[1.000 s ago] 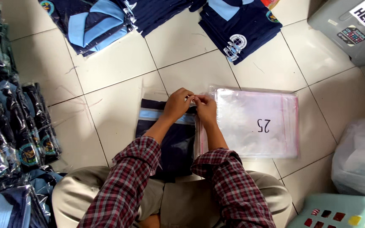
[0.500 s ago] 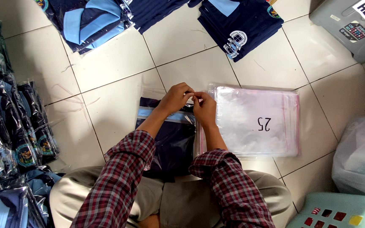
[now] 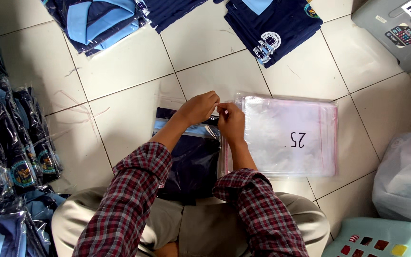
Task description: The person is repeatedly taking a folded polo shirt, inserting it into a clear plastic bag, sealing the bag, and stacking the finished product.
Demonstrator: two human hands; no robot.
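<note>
A folded navy shirt with a light blue collar, inside a clear plastic bag (image 3: 191, 157), lies on the tiled floor in front of my knees. My left hand (image 3: 200, 107) and my right hand (image 3: 231, 122) meet at the bag's top right corner, fingers pinched on its clear flap. Right beside them lies a stack of empty clear plastic bags (image 3: 286, 135) with a handwritten number on top.
Folded navy shirts (image 3: 272, 24) and a shirt with a light blue collar (image 3: 96, 21) lie on the floor ahead. Bagged shirts (image 3: 10, 143) stand stacked at the left. A grey box (image 3: 396, 33), a white plastic sack (image 3: 405, 176) and a teal stool (image 3: 381, 240) are at the right.
Both hands stay pinched together at the bag's top corner, shifting only slightly. The view has drifted a little.
</note>
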